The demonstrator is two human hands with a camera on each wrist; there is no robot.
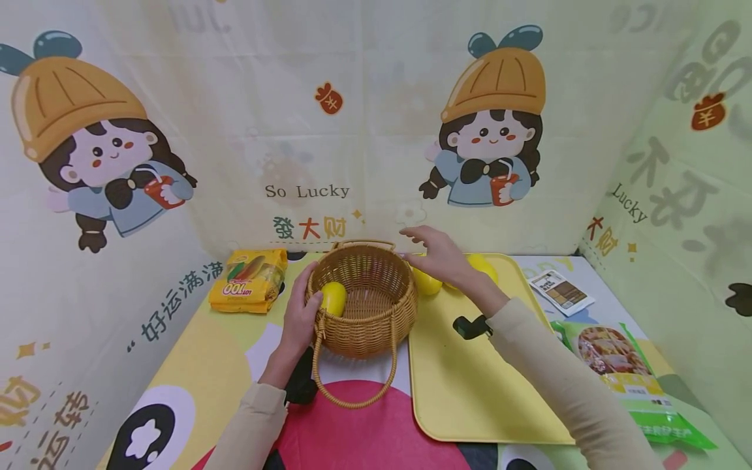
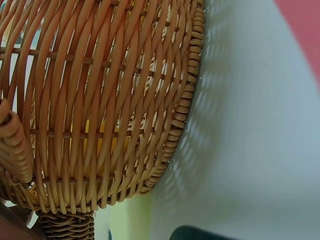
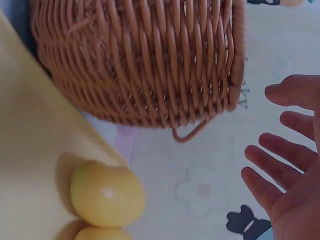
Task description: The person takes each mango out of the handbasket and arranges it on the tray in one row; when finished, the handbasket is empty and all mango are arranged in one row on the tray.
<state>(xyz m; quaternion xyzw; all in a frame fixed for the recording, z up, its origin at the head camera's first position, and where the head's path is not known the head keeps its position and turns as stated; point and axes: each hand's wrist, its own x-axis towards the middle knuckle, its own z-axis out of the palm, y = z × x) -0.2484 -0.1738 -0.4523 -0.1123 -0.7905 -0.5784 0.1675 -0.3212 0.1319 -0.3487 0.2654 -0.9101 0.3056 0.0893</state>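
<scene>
A round wicker basket (image 1: 361, 336) stands on the table with one looped handle hanging toward me and the other at the back. My left hand (image 1: 301, 320) holds its left rim, thumb over the edge. Inside, against the left wall, lies a smooth yellow fruit (image 1: 333, 299), possibly a lemon. My right hand (image 1: 440, 258) is raised beside the basket's right rim, its fingers spread and holding nothing in the right wrist view. Below it, at the back of a yellow tray (image 1: 470, 365), are more yellow fruits (image 3: 107, 194), partly hidden by the hand and forearm in the head view.
Back left is a yellow snack bag (image 1: 248, 281). Right of the tray lie a small white packet (image 1: 562, 292) and a green food package (image 1: 631, 378). Printed cloth walls (image 1: 364, 150) stand behind and at both sides.
</scene>
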